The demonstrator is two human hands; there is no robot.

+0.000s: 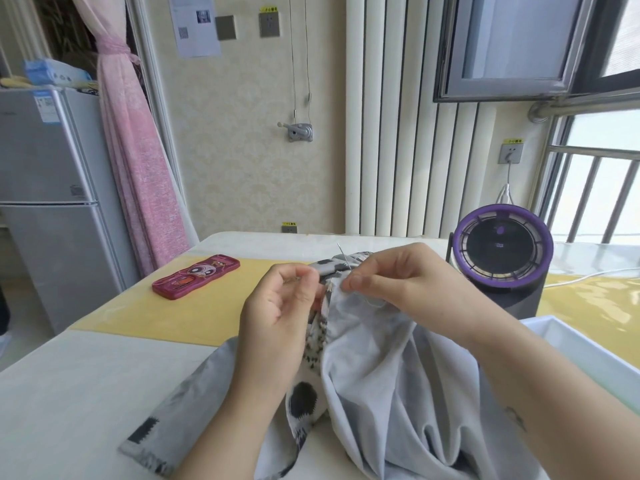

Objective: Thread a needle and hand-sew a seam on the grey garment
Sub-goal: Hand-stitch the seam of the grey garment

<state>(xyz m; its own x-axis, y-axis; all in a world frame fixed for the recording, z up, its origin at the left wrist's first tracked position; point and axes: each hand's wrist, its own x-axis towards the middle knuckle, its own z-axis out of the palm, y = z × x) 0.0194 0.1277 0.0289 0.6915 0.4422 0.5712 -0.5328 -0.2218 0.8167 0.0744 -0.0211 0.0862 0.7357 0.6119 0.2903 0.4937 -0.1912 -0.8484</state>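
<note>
The garment (374, 368), grey with dark patches, is lifted off the table (69, 393) between two hands, its lower folds trailing onto the white top near the front edge. One needle (342, 253) stands up out of the bunched fabric at the top. The left hand (280, 306) pinches the cloth between thumb and forefinger, its other fingers curled in. The right hand (391, 275) has thumb and forefinger pressed together on the fold just beside the needle's lower end; whether they also grip the needle itself, I cannot tell.

A yellow mat (207, 317) runs across the table. On it lie one red case (195, 277) to the left and, to the right, one fan (502, 247) with a purple ring. One white tray (571, 344) sits at the right edge.

Behind, the cream wall carries three sockets with yellow labels and one crank (299, 131). One fridge (45, 202) and one pink curtain (138, 168) stand left; one window (512, 46) hangs open at the right.
</note>
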